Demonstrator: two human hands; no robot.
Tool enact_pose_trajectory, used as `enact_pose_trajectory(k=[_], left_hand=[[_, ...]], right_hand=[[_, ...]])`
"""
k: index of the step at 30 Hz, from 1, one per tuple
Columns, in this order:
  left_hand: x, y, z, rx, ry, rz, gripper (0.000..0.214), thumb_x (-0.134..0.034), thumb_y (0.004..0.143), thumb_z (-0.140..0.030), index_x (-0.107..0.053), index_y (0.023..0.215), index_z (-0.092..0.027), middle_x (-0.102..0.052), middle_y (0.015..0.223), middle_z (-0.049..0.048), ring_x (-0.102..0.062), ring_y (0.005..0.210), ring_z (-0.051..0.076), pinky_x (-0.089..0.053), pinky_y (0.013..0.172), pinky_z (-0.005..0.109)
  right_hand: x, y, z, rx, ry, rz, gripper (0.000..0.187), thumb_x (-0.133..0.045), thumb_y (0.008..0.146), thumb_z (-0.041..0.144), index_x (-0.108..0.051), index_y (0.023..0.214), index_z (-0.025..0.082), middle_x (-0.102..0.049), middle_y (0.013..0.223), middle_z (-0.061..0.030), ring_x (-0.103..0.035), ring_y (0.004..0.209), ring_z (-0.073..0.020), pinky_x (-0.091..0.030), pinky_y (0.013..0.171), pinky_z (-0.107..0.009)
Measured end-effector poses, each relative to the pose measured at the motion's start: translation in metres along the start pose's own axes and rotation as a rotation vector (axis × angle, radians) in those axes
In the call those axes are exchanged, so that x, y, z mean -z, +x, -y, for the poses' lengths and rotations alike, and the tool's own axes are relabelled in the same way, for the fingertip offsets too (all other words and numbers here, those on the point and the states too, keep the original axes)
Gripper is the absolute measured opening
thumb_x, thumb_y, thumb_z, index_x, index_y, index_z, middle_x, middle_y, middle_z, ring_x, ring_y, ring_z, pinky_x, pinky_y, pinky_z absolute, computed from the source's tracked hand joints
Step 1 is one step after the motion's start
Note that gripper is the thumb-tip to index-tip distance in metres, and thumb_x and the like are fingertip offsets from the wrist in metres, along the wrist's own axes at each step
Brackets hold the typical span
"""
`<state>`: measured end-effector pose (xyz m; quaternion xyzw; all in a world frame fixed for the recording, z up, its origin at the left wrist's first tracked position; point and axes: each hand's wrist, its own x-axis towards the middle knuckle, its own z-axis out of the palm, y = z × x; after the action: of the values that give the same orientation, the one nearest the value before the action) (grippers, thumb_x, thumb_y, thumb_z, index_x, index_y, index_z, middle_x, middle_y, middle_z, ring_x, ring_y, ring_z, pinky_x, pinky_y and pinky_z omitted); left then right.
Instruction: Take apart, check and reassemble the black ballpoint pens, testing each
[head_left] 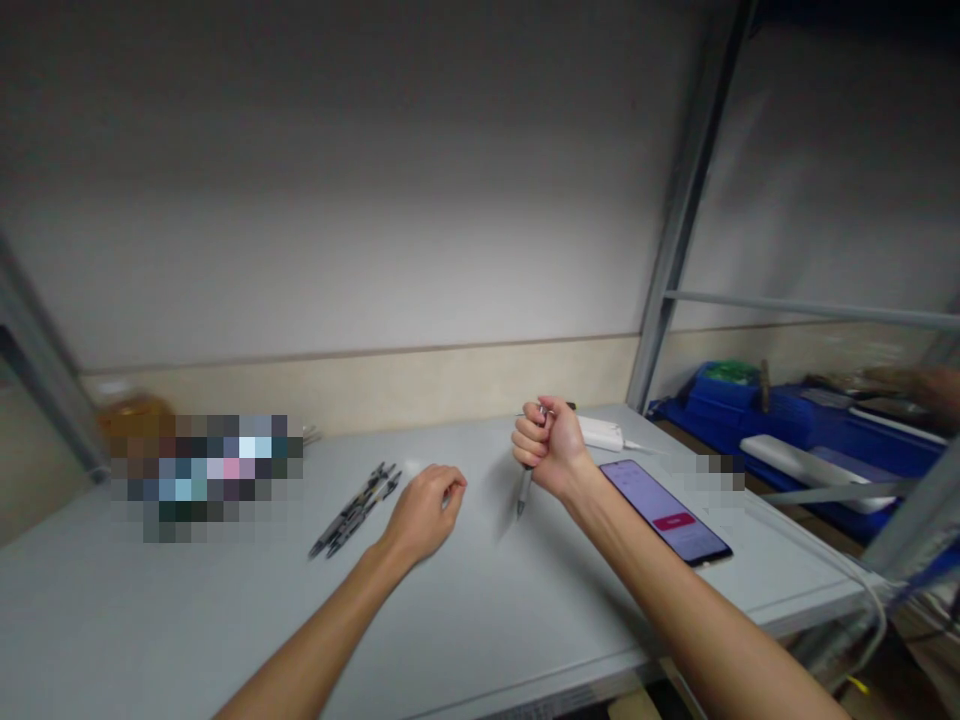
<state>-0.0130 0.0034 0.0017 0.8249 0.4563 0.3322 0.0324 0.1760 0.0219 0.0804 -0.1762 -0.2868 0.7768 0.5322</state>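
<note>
some pens (356, 512) are already lying together at left. the right hand (549, 442) is gripping one pen (524, 492), tip down. the left hand (426, 512) is curling; i can't tell if it's holding anything.

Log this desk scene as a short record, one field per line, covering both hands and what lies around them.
Left hand: loosely curled, nothing visibly held
Right hand: fist closed around a pen, tip pointing down
Loose pens: several, lying side by side, left of the left hand
Phone: screen up and lit, partly covered by the right forearm
White block: behind the right hand, partly hidden, cable attached
Surface: pale desk
</note>
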Motion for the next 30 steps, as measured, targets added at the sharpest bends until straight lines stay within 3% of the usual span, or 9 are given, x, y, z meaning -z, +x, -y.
enact_pose_trajectory(k=[3,8,13,19,24,30], left_hand=[[0.0000,-0.0001,0.0015,0.011,0.026,-0.020,0.018,-0.043,0.082,-0.017,-0.060,0.077,-0.018,-0.062,0.072,0.0040,-0.055,0.073,0.017,-0.042,0.071,0.029],[0.0003,-0.0001,0.0020,0.031,0.061,-0.021,0.018,-0.043,0.082,-0.016,-0.059,0.075,-0.017,-0.062,0.071,0.0041,-0.055,0.073,0.018,-0.041,0.070,0.029],[0.0002,0.0000,0.0014,0.038,0.074,-0.008,0.019,-0.042,0.082,-0.016,-0.059,0.075,-0.017,-0.062,0.072,0.0045,-0.055,0.074,0.018,-0.041,0.070,0.029],[-0.0006,-0.0003,0.0032,0.031,0.055,0.012,0.018,-0.042,0.082,-0.015,-0.060,0.077,-0.017,-0.062,0.073,0.0047,-0.054,0.074,0.017,-0.041,0.071,0.029],[-0.0012,-0.0005,0.0030,0.028,0.044,0.015,0.018,-0.042,0.082,-0.015,-0.060,0.078,-0.017,-0.062,0.073,0.0045,-0.055,0.075,0.018,-0.041,0.071,0.029],[-0.0019,-0.0005,0.0036,0.029,0.028,0.023,0.017,-0.043,0.081,-0.015,-0.060,0.078,-0.018,-0.062,0.072,0.0042,-0.055,0.074,0.017,-0.040,0.071,0.028]], right_hand=[[-0.0026,-0.0001,0.0015,0.016,0.004,0.054,0.036,-0.036,0.078,0.039,-0.032,0.048,0.020,-0.014,0.038,0.0092,-0.009,0.032,-0.0063,-0.014,0.028,-0.017],[-0.0038,-0.0003,0.0032,0.027,0.037,0.049,0.033,-0.035,0.077,0.031,-0.030,0.047,0.020,-0.012,0.037,0.0088,-0.005,0.033,-0.0066,-0.011,0.029,-0.017],[-0.0044,-0.0012,0.0038,0.013,0.063,0.037,0.038,-0.035,0.079,0.040,-0.031,0.047,0.020,-0.013,0.038,0.0090,-0.005,0.034,-0.0063,-0.011,0.029,-0.017],[-0.0036,-0.0007,0.0027,0.030,0.029,0.046,0.032,-0.035,0.077,0.031,-0.030,0.047,0.020,-0.012,0.038,0.0088,-0.005,0.034,-0.0066,-0.011,0.029,-0.018],[-0.0040,-0.0009,0.0031,0.023,0.022,0.057,0.036,-0.034,0.078,0.041,-0.032,0.049,0.020,-0.014,0.039,0.0091,-0.007,0.034,-0.0065,-0.012,0.030,-0.017],[-0.0052,-0.0009,0.0034,0.010,0.011,0.058,0.031,-0.036,0.077,0.031,-0.029,0.049,0.020,-0.013,0.038,0.0089,-0.004,0.035,-0.0065,-0.011,0.030,-0.017]])
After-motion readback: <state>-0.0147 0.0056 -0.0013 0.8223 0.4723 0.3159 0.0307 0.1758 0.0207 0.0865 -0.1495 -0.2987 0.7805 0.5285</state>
